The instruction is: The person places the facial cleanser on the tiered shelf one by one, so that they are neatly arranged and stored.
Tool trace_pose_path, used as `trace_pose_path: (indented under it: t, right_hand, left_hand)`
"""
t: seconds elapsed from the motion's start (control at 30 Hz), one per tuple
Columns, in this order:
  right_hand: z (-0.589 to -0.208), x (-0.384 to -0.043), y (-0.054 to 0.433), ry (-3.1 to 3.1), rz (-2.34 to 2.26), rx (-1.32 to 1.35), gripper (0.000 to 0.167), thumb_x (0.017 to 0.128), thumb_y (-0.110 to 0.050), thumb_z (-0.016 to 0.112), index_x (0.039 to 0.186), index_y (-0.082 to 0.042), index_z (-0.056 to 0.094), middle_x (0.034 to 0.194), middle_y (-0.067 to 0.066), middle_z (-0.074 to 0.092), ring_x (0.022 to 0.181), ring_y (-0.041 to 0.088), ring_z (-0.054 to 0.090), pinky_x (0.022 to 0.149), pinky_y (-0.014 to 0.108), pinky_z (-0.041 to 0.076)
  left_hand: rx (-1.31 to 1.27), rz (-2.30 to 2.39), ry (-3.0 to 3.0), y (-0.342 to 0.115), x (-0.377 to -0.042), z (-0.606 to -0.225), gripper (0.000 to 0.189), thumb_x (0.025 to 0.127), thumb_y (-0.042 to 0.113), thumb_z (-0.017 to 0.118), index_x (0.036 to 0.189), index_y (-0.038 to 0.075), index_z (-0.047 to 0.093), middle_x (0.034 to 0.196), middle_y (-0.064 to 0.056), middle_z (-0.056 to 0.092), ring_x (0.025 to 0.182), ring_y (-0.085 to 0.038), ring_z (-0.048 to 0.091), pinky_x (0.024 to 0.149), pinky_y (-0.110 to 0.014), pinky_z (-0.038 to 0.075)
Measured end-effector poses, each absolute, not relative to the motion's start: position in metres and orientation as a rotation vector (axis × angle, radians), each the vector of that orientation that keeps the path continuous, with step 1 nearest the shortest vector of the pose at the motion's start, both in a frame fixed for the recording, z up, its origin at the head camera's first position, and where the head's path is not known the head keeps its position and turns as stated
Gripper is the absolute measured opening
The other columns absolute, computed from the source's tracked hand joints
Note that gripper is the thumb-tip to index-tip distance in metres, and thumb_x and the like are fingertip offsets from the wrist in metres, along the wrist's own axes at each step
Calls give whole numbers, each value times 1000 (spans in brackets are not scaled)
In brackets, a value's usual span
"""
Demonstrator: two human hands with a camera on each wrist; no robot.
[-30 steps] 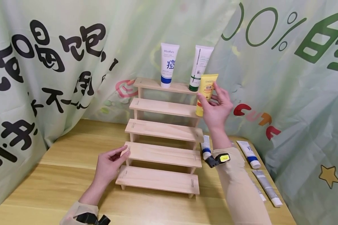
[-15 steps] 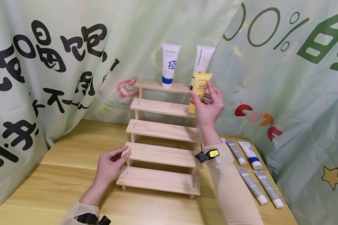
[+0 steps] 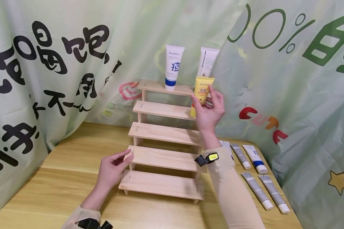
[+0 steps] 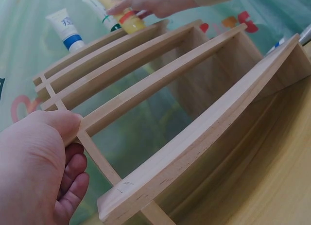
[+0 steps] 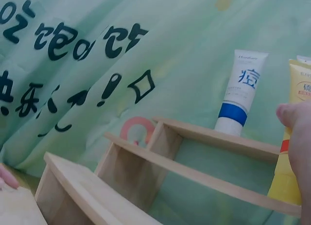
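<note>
My right hand (image 3: 210,111) pinches a yellow tube (image 3: 202,92) between thumb and fingers. The tube is upright, cap end down, at the right end of the second tier from the top of a wooden stepped rack (image 3: 163,133). My left hand (image 3: 111,168) grips the left end of the rack's second tier from the bottom; in the left wrist view its thumb lies at the tier's end with fingers curled below. On the top tier stand a white tube with a blue band (image 3: 173,68) and a white tube with green print (image 3: 208,62), the latter partly hidden behind the yellow tube.
Right of the rack, several tubes lie on the wooden table (image 3: 60,184): grey tubes (image 3: 256,190) with white caps and a white-and-blue tube (image 3: 254,158). One more is partly hidden by the right sleeve. A printed curtain (image 3: 126,38) hangs close behind the rack.
My right hand has moved left with the yellow tube, from beside the rack's right end to over the second tier from the top. The left hand has stayed put.
</note>
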State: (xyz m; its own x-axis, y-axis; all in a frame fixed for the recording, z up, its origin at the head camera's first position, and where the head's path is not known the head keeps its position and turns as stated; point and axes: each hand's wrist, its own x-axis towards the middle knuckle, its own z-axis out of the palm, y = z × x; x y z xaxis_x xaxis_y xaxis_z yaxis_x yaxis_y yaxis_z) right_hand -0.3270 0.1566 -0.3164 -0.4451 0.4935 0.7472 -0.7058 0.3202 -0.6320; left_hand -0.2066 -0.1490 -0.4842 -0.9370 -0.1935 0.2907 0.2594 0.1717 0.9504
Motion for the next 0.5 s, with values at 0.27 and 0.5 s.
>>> trace_pose_path:
  t: [0.27,0.5]
  right_hand:
    - [-320,-333,153,-1449,1344,229,63,75,-2,97,134,-5,73,115,6,61,88,38,65,77,29,60]
    - [-322,-336,156,-1434,1352,272,66,74,-7,99,135,-12,75,117,5,62,88,29,68,75,26,60]
  left_hand:
    - [-75,-1812,-2103,-149,-206,-485,27,88,15,90,113,7,83,96,-6,78,63,-9,47,52,-20,39]
    - [-82,-1807,-2090,-148,-206,-485,26,87,13,90,112,7,84,88,-4,76,62,-9,47,51,-20,39]
